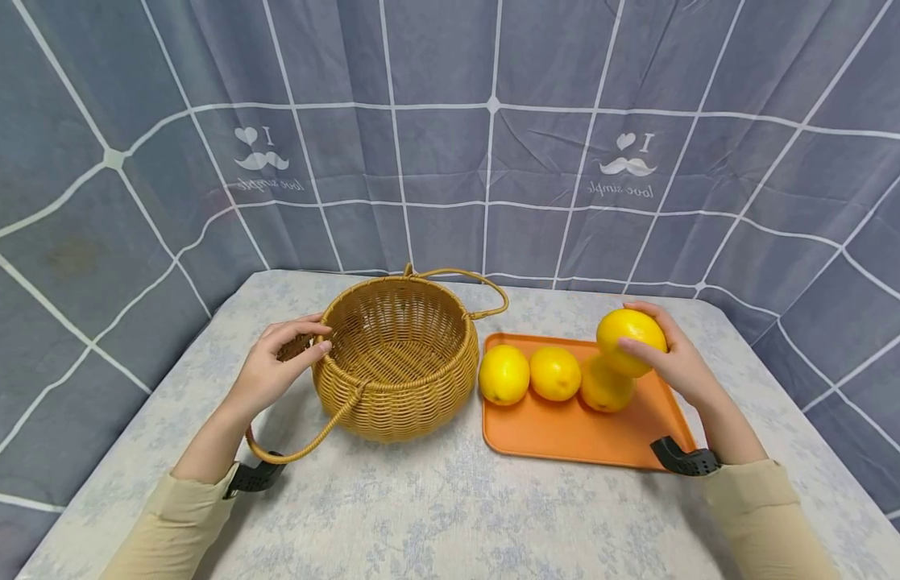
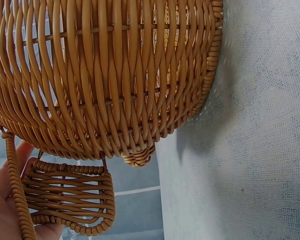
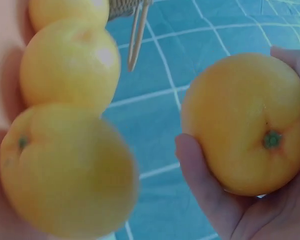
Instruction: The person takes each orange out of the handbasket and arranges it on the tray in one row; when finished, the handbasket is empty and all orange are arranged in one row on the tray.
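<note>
A round wicker basket (image 1: pixel 395 411) stands on the table, its two hoop handles folded outward. My left hand (image 1: pixel 279 362) grips the basket's left rim, beside a small woven side tab (image 2: pixel 70 192) that shows in the left wrist view. On the right, my right hand (image 1: pixel 670 350) holds a yellow orange (image 1: pixel 631 332) between thumb and fingers. In the right wrist view this held orange (image 3: pixel 247 125) shows its green stem end. Below it, another orange (image 1: pixel 607 387) sits on an orange-coloured tray (image 1: pixel 566 435), in a row with a middle orange (image 1: pixel 554 373) and a left orange (image 1: pixel 503 374).
A pale flowered cloth (image 1: pixel 391 515) covers the table. Grey-blue curtain (image 1: pixel 450 161) with white lines hangs behind and along both sides. The basket's front handle (image 1: pixel 304 451) reaches out over the cloth near my left wrist. The tray lies close to the basket's right side.
</note>
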Demonstrator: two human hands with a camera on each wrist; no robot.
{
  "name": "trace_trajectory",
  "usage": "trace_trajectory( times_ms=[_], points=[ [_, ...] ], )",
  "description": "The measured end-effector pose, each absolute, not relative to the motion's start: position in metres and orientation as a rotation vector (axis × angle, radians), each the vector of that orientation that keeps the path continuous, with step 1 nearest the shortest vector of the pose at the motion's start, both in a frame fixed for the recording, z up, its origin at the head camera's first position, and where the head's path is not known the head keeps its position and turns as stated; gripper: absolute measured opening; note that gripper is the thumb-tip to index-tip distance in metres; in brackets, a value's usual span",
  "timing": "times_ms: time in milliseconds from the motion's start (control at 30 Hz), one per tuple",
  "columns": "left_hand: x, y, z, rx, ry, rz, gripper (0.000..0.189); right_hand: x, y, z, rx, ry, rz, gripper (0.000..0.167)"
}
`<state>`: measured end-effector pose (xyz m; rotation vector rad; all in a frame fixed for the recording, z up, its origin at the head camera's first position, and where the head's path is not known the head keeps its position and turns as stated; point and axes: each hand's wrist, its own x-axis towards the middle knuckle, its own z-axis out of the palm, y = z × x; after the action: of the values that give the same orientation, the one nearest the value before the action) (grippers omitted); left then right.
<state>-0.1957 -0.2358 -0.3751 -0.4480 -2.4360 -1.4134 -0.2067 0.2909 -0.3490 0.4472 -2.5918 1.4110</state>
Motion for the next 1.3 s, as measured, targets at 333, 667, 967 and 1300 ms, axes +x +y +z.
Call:
trace_trajectory(
  times_ms=[333,667,967,1300],
  points=[
    [-0.195,-0.236,-0.376,-0.451,-2.433,-1.419,0.029,-0.204,0.321,-0.371,0.241,-2.546,1.394,0.053],
    [-0.194,-0.235,-0.376,-0.435,-2.441,-1.404,0.029,-0.209,0.334,-0.384,0.128,-2.591,1.377,0.055],
    [-0.195,-0.235,-0.376,-0.437,-2.443,-1.405,0.030,-0.212,0.342,-0.395,0.094,-2.642,1.312,0.061],
    [-0.196,-0.236,-0.377,-0.435,-2.444,-1.422,0.030,-0.213,0.346,-0.398,0.128,-2.726,1.269,0.059]
  ],
)
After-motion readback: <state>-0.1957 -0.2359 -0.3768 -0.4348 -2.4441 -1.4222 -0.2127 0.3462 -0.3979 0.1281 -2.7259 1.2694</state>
